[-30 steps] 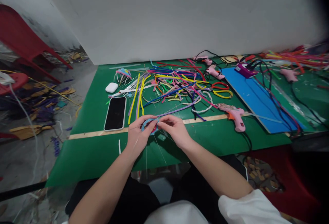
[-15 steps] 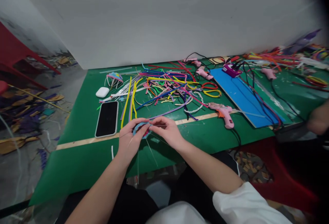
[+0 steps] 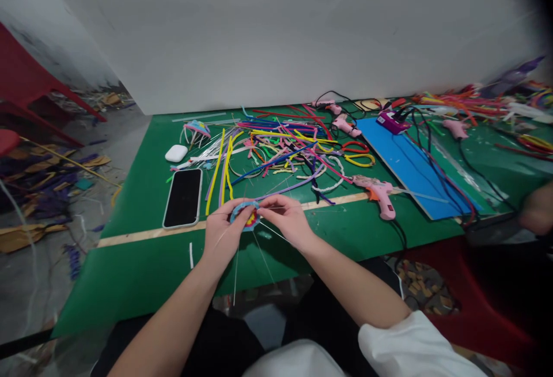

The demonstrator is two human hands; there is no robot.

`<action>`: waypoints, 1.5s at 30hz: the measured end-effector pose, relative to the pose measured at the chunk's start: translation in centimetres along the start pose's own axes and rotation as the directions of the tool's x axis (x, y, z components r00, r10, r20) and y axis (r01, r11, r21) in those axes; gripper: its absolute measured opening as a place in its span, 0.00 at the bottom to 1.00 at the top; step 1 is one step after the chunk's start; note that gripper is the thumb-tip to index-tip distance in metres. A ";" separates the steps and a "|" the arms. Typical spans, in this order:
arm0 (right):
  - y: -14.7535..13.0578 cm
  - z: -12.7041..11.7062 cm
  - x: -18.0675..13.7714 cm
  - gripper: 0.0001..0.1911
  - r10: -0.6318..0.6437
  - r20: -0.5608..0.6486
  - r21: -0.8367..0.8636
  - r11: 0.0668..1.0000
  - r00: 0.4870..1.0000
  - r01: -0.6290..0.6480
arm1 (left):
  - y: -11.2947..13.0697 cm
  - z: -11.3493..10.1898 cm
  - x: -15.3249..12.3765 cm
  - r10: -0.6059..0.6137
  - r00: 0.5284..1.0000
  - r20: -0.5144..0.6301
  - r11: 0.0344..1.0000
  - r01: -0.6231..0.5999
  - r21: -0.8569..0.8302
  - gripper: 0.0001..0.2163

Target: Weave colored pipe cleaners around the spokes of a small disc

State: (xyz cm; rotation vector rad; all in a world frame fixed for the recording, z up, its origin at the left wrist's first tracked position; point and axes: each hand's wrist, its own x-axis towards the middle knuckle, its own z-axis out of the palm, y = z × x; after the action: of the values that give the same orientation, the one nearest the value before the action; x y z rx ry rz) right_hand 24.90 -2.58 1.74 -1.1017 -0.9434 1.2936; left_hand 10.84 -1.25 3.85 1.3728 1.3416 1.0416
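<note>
Both my hands meet over the near part of a green table [image 3: 142, 261]. My left hand [image 3: 220, 233] pinches a small coiled disc of pipe cleaner [image 3: 244, 214], blue outside with red and yellow inside. My right hand [image 3: 287, 218] pinches the disc's right side, where a purple pipe cleaner [image 3: 298, 184] runs off toward the pile. Thin clear strands hang down from the disc toward my lap.
A heap of coloured pipe cleaners [image 3: 285, 146] lies behind my hands. A black phone [image 3: 184, 197] and white earbud case [image 3: 175, 153] lie left. A pink glue gun [image 3: 380, 193] and blue board [image 3: 415, 164] lie right. Another person's hand [image 3: 538, 210] shows at the right edge.
My hands have kept hold of the disc, and its red and yellow centre now shows more. The view swung slightly, and another person's hand came in at the right edge.
</note>
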 end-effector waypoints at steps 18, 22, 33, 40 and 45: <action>0.2 0.4 -0.2 0.09 0.030 -0.052 0.009 1.000 0.998 -0.030 | 0.1 0.4 -0.1 0.007 1.000 0.013 0.997 -0.006 -0.074 0.07; 0.3 0.4 -0.2 0.09 0.035 -0.074 0.012 0.999 0.997 -0.034 | 0.1 0.5 -0.2 -0.012 1.000 0.014 0.997 0.013 -0.079 0.08; 0.2 0.5 -0.3 0.10 0.002 -0.054 -0.007 1.000 0.999 -0.002 | 0.0 0.4 -0.1 -0.001 1.000 0.031 0.993 0.005 -0.121 0.08; 0.3 0.3 -0.1 0.06 -0.071 -0.058 -0.005 0.997 0.996 0.071 | -0.2 0.5 -0.1 -0.002 0.999 0.037 0.995 0.006 -0.096 0.09; 0.3 0.3 0.0 0.08 0.000 -0.064 0.002 1.000 0.998 0.000 | -0.5 0.6 0.1 -0.008 0.999 0.039 0.994 0.012 -0.110 0.09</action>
State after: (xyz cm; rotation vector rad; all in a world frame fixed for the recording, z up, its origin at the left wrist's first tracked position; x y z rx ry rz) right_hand 24.49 -2.56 1.50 -1.1347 -0.8940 1.2518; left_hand 11.31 -1.18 3.25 1.2960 1.2433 1.0621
